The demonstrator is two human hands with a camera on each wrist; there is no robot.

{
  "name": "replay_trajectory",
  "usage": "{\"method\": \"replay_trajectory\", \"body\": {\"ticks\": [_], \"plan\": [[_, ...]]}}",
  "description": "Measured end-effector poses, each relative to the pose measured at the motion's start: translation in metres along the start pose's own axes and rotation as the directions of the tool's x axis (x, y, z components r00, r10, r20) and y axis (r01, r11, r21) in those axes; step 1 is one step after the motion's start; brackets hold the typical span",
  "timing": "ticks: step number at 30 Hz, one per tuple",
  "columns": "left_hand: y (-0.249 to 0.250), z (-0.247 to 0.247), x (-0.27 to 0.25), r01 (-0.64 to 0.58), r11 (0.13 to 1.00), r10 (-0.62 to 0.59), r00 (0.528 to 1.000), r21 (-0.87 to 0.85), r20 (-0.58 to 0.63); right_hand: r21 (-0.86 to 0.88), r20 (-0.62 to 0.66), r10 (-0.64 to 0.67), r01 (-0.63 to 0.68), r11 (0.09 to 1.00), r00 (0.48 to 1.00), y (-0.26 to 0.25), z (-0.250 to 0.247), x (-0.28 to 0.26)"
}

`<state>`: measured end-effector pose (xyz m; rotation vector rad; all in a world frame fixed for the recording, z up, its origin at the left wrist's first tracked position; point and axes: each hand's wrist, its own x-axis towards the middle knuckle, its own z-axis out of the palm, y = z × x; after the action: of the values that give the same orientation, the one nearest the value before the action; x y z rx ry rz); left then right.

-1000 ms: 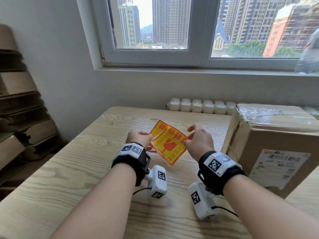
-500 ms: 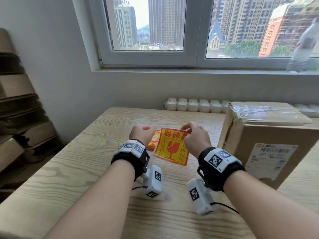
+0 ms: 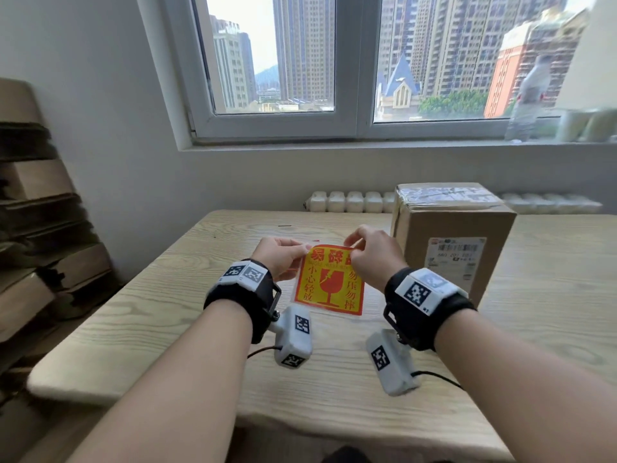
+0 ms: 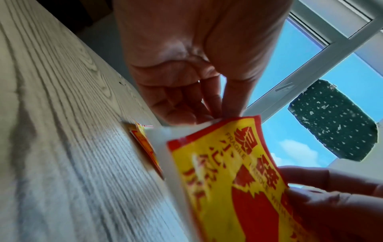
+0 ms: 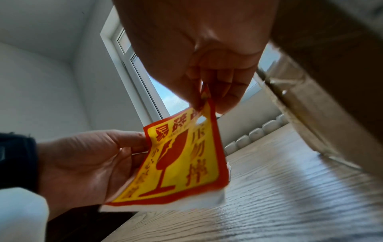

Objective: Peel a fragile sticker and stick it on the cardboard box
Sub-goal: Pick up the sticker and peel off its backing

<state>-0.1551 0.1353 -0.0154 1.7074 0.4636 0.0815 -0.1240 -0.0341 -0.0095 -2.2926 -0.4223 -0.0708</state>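
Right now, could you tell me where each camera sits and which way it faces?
Head: worn on the head, looks forward and down at the table, cardboard box and window; both forearms and hands show.
Left wrist: below the left hand, looks up along its fingers.
Right wrist: below the right hand, looks up past the box.
All three share the fragile sticker pinched by both hands.

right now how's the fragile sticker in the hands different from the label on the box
The fragile sticker is red and yellow; the shipping label is white with a barcode. The sticker is held above the table, pinched by the left hand and right hand; the label is already stuck flat on the cardboard box. Both are printed rectangles.
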Motion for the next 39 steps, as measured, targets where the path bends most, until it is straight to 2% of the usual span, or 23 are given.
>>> {"method": "replay_trajectory", "body": {"ticks": [3,6,9,14,20,26,32,35,39], "plan": [[-0.001,0.013,-0.017,0.004,1.0,-0.004,1.0,-0.022,0.014,-0.088,0.003,-0.103,0.103,0.991,0.995,0.006,-0.011,-0.017],[-0.005,0.031,-0.03,0.003,1.0,-0.002,0.998,-0.028,0.057,-0.198,-0.012,-0.261,0.253,0.947,0.965,0.013,-0.018,-0.033],[-0.009,0.047,-0.04,0.016,0.999,-0.011,0.993,-0.034,0.119,-0.251,0.002,-0.332,0.322,0.913,0.943,0.02,-0.02,-0.045],[-0.008,0.058,-0.055,0.036,0.998,-0.028,0.983,-0.043,0.182,-0.266,-0.026,-0.339,0.32,0.909,0.94,0.034,-0.027,-0.053],[-0.005,0.058,-0.063,0.014,0.997,-0.003,0.989,-0.079,0.146,-0.282,0.002,-0.341,0.328,0.902,0.94,0.034,-0.032,-0.056],[0.001,0.055,-0.067,-0.025,0.997,0.039,0.979,-0.076,0.198,-0.266,0.029,-0.307,0.303,0.915,0.951,0.032,-0.034,-0.055],[0.009,0.053,-0.071,-0.034,0.988,0.07,0.967,-0.151,0.244,-0.186,-0.054,-0.29,0.275,0.943,0.956,0.027,-0.042,-0.052],[0.012,0.053,-0.07,-0.076,0.992,0.101,0.958,-0.102,0.268,-0.138,-0.08,-0.278,0.266,0.954,0.957,0.025,-0.048,-0.051],[0.01,0.052,-0.066,-0.101,0.993,0.11,0.972,-0.053,0.209,-0.101,-0.098,-0.286,0.276,0.956,0.953,0.026,-0.052,-0.052]]}}
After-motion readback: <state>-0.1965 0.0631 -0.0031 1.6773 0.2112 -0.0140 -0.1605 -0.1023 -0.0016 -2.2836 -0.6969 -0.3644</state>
